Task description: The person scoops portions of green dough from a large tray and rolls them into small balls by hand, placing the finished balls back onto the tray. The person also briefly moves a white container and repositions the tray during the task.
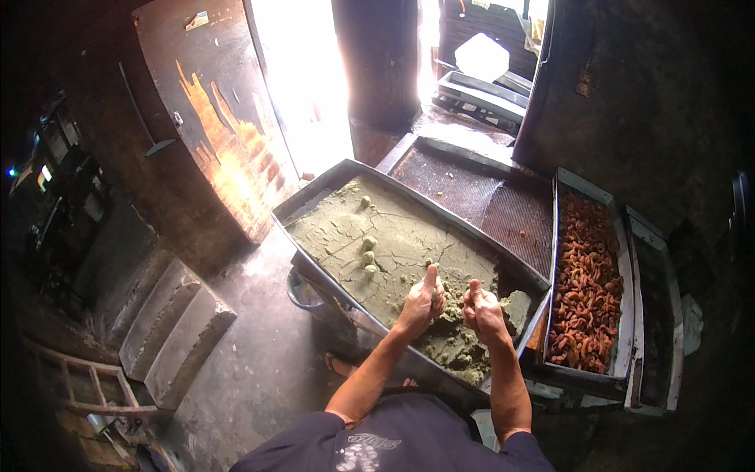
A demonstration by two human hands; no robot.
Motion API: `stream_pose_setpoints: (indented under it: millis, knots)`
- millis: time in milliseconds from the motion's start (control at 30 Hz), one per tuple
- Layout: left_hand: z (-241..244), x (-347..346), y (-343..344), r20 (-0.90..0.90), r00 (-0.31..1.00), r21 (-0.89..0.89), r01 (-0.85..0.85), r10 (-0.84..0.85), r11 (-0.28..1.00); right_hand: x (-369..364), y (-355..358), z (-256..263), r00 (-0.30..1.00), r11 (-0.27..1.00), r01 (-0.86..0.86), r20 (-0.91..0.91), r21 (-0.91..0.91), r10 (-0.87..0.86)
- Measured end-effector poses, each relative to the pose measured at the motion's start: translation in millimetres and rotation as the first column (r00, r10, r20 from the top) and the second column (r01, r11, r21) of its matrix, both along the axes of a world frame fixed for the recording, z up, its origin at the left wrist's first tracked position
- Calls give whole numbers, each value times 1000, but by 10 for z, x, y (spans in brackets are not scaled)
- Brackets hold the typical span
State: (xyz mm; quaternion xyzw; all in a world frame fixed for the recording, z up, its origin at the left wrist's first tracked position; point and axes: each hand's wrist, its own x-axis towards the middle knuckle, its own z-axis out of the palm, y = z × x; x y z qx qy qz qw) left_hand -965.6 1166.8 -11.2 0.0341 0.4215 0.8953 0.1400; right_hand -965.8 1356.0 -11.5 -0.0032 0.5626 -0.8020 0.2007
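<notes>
A deep metal tray point(321, 277) before me holds a layer of cracked, greenish-grey paste point(342, 227), broken into loose crumbs near my hands. Several small round balls of the paste point(369, 242) sit on its surface, left of my hands. My left hand point(422, 300) is over the crumbled part, thumb up and fingers curled; whether paste is inside them is hidden. Close to its right, my right hand point(482, 308) is curled the same way, and its contents cannot be told. A thick broken slab of paste point(515, 311) leans in the tray's right corner, beside my right hand.
Right of the tray, a long metal tray point(626, 354) holds many reddish-brown curled pieces. An emptied-looking narrow tray point(678, 377) stands beyond it. A mesh-bottomed wooden frame point(448, 177) lies behind. Concrete steps point(177, 348) and a wooden door point(218, 118) are at left, a bucket point(304, 289) under the tray.
</notes>
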Motion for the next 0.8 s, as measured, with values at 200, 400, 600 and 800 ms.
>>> stream_pose_setpoints:
  millis: [200, 400, 600, 800]
  knots:
    - [91, 18, 110, -130, 987, -249, -121, 91, 961, 85, -178, 124, 961, 976, 85, -276, 199, -28]
    - [-66, -32, 60, 33, 993, -35, -110, 111, 993, 70, -15, 159, 997, 989, -42, 71, 140, 32]
    - [-69, -27, 9, -41, 997, -89, -69, 65, 994, 72, -98, 74, 994, 981, -1, -106, 193, 22]
    - [222, 21, 219, -31, 941, -230, -334, 336, 914, 102, -165, 184, 996, 985, 43, -83, 168, -29]
